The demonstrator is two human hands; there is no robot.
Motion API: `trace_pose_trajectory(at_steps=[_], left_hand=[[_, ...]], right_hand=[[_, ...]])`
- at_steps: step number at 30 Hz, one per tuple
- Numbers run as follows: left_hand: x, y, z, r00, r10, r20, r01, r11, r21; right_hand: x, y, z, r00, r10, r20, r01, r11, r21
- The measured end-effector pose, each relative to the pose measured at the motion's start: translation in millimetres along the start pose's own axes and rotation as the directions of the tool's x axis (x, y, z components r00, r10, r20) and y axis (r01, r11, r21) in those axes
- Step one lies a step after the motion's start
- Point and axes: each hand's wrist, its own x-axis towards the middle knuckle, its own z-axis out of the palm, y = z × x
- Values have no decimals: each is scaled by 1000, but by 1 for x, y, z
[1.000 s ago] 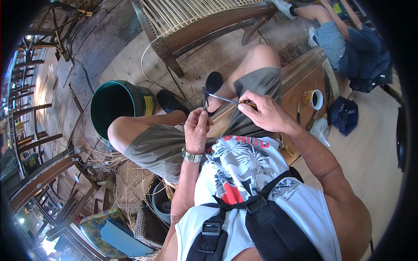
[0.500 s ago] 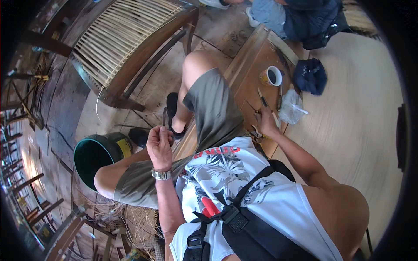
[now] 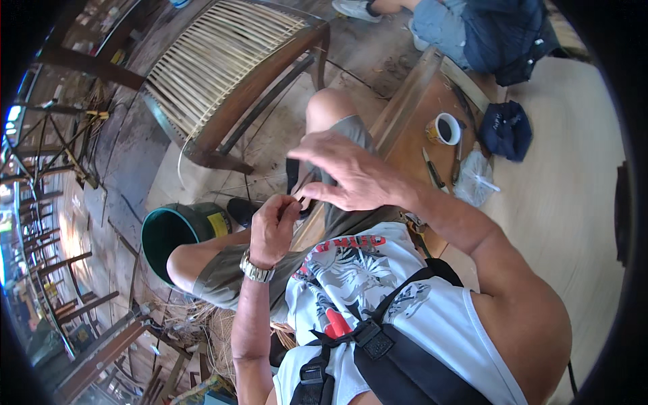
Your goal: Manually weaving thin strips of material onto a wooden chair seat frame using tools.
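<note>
My left hand [image 3: 275, 228], with a metal watch [image 3: 256, 268] on its wrist, is closed in a pinch above my lap. Between its fingertips is a thin dark strip [image 3: 306, 196], mostly hidden. My right hand [image 3: 351, 177] reaches across from the right, fingers stretched out and thumb apart, close to the left fingertips. Whether its thumb touches the strip, I cannot tell. On the wooden board to the right lie a knife with a dark handle [image 3: 434, 169] and another slim tool [image 3: 457, 164]. Beside them stands a cup of dark liquid [image 3: 444, 128].
A chair with a seat of pale cane strips [image 3: 226, 64] stands ahead on the left. A green bucket [image 3: 177, 236] lies tipped by my left knee. A clear plastic bag [image 3: 478, 181] and dark blue cap [image 3: 505, 130] rest at right. Another person's legs [image 3: 439, 30] show at the top.
My right hand has left the tools on the board and moved left to my left hand, its fingers now stretched out. My left hand has shifted slightly right. The view has turned a little.
</note>
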Motion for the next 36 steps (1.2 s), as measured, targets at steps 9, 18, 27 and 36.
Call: trace_pose_trajectory(at_steps=[9,18,27,36], left_hand=[[-8,9,-63,949,-27,315,211,796,-568],[-91,-2,-220,982,-163,-94,168,985,45],[-139,-2,-275,922,-279,-268,301,953,45],[-158,-8,-283,903,-300,-309,342,935,91]], right_hand=[[44,31,6,851,55,522,-280,889,363],[48,93,-80,838,222,499,-440,816,376],[55,100,-87,845,259,469,-457,804,379],[70,104,-101,880,254,401,-356,911,206]])
